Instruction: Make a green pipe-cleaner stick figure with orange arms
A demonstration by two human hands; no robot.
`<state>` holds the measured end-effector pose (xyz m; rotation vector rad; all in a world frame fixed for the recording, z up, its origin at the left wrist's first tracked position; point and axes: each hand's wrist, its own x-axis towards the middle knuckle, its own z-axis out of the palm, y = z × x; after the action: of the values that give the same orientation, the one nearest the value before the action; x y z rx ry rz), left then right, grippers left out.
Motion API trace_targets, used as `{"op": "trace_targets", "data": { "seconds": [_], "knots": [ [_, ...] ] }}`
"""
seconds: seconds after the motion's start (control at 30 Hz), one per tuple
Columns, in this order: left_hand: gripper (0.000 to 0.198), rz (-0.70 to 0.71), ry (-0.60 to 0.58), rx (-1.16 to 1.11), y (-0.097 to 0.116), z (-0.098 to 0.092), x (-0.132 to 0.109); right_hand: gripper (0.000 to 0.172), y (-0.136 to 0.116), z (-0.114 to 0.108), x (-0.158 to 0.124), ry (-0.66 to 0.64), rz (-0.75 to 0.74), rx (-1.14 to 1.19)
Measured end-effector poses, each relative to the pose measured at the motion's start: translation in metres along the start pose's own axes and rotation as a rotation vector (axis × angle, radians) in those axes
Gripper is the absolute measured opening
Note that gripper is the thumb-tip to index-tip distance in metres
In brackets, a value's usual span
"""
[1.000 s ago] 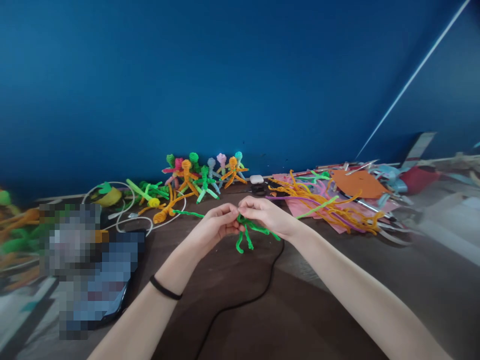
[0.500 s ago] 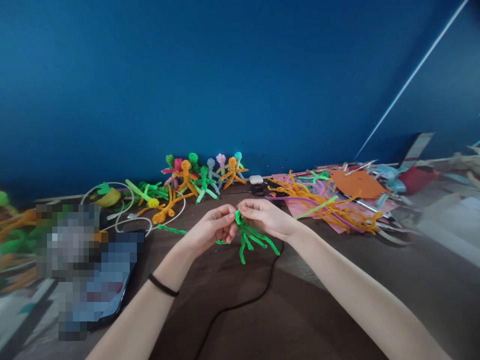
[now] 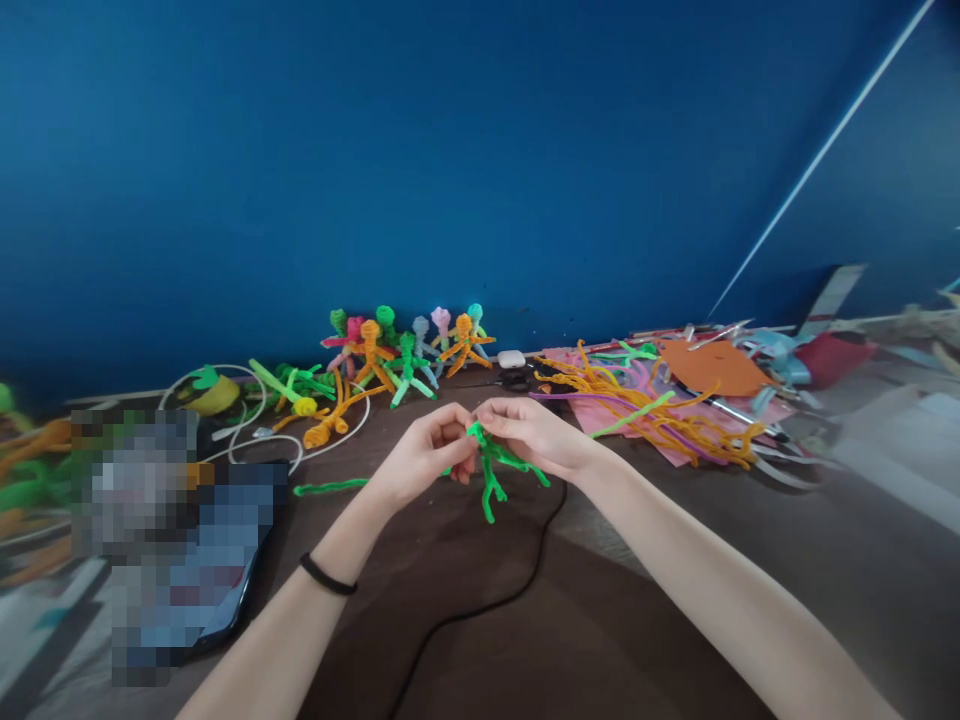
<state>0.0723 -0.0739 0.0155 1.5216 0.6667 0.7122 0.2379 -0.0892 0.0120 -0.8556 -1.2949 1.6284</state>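
Note:
Between my two hands, above the dark table, is a bunch of green pipe cleaners [image 3: 491, 475] with several ends hanging down. My left hand [image 3: 431, 450] pinches its upper part from the left, thumb against fingers. My right hand [image 3: 529, 430] grips the same bunch at the top from the right, fingers curled over it. A long green strand [image 3: 330, 487] sticks out to the left behind my left wrist. The fingers hide the spot where the strands join.
Several pipe-cleaner figures [image 3: 407, 365] stand along the blue wall. Loose orange pipe cleaners [image 3: 637, 400] and an orange sheet [image 3: 712, 370] lie at right. A white case [image 3: 511, 359] sits at the back. A phone [image 3: 210, 570] lies at left; a black cable [image 3: 487, 608] crosses the table.
The hanging green ends have turned and bunched together below the fingers. The long strand at left has swung lower and reaches further left. Both hands stay in nearly the same place.

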Motion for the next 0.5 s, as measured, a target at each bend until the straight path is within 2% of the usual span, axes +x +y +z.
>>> {"op": "trace_targets", "data": {
  "seconds": [0.33, 0.5],
  "knots": [
    [0.02, -0.002, 0.048, 0.035, -0.0005, 0.0012, 0.0004, 0.033, 0.0031, -0.0024, 0.0006, 0.002, -0.03, -0.101],
    [0.015, 0.016, 0.071, 0.077, 0.0004, 0.0003, 0.0007, 0.028, 0.0011, -0.0048, 0.0011, 0.073, -0.09, -0.144]
  ]
}}
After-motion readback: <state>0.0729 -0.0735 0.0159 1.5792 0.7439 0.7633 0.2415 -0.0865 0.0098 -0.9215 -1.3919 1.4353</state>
